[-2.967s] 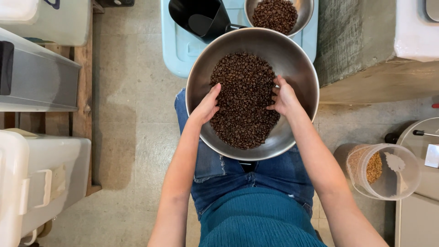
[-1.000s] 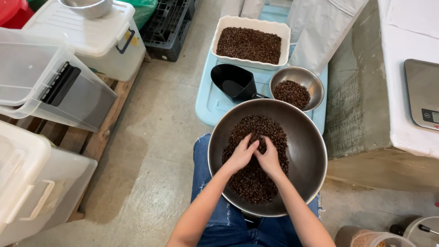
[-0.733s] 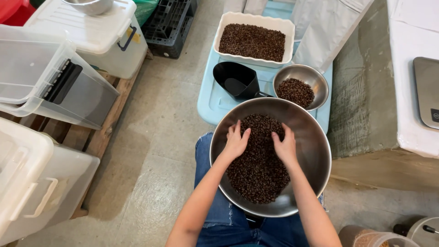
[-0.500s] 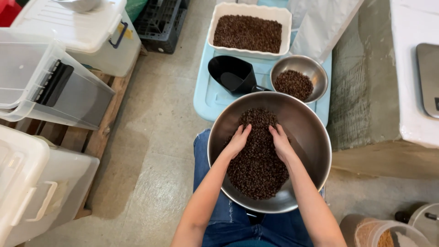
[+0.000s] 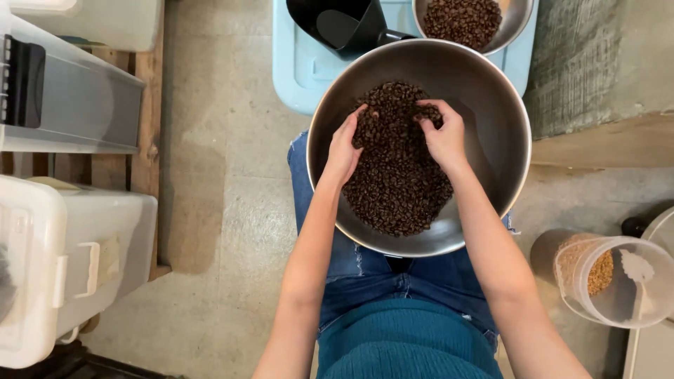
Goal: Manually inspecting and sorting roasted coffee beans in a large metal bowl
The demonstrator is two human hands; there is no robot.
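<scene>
a black plastic scoop (image 5: 342, 24) and a small round steel bowl of dark beans (image 5: 469, 20) stood on a pale blue plastic lid (image 5: 298, 63) just beyond the work. translucent white plastic storage bins (image 5: 67, 260) lined the person's left side on a wooden pallet (image 5: 146, 105). a clear round plastic tub of tan grain (image 5: 607, 281) lay near the right side. nothing blocked either hand. the large round stainless steel bowl (image 5: 491, 112) rested on the person's lap, holding a heap of dark roasted coffee beans (image 5: 397, 175) gathered at its middle. the left hand (image 5: 344, 144) lay open, fingers curved against the heap's edge. the right hand (image 5: 444, 133) was curled loosely over beans at the top.
</scene>
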